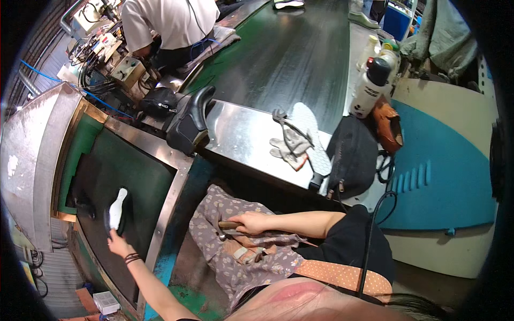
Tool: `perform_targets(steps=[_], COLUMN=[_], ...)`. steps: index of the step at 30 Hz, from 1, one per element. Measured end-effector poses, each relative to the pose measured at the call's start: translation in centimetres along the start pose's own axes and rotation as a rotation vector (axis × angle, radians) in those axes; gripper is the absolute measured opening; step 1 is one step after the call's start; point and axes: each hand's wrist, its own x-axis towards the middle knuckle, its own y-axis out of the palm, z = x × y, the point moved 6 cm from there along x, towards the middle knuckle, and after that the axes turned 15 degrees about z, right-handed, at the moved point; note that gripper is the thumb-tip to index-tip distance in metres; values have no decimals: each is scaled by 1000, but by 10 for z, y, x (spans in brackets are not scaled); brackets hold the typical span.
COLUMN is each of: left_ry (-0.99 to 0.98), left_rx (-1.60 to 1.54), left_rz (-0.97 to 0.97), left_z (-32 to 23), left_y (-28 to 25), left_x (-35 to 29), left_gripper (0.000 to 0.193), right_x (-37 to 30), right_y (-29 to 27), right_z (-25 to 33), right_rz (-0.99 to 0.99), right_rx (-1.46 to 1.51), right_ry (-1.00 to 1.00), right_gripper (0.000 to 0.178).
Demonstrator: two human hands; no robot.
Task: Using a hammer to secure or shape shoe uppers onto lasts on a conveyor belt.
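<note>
My left hand reaches to a dark shoe with a white, sole-shaped face, which lies on the dark green belt at left. Its fingers are closed at the shoe's near end. Over my lap, my right hand is wrapped round a wooden-handled tool; metal shows below the handle, but its exact kind is unclear. Beneath it, a brown and whitish piece lies on my flowered apron, partly hidden in the folds.
A black boot stands on the metal ledge. Further right lie a pale sole, stained gloves, pincers and a black bag. Bottles and a brown shoe are behind. A person sits beside the long belt.
</note>
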Motion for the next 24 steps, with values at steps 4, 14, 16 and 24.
perform_targets(steps=[4, 14, 16, 24], left_ry=[-232, 78, -18, -302], left_rx=[-381, -416, -592, -957], left_rz=[-52, -33, 98, 815], left_z=[-30, -177, -190, -117], left_y=[-19, -72, -38, 91], left_x=[-114, -221, -247, -370], left_gripper=[46, 38, 43, 40], right_x=[-76, -52, -52, -66], right_y=[34, 18, 18, 23], right_z=[-29, -18, -21, -7], right_rz=[27, -66, -77, -78], right_rx=[-18, 30, 74, 57], right_ry=[104, 46, 29, 120], right_gripper=[47, 42, 42, 46])
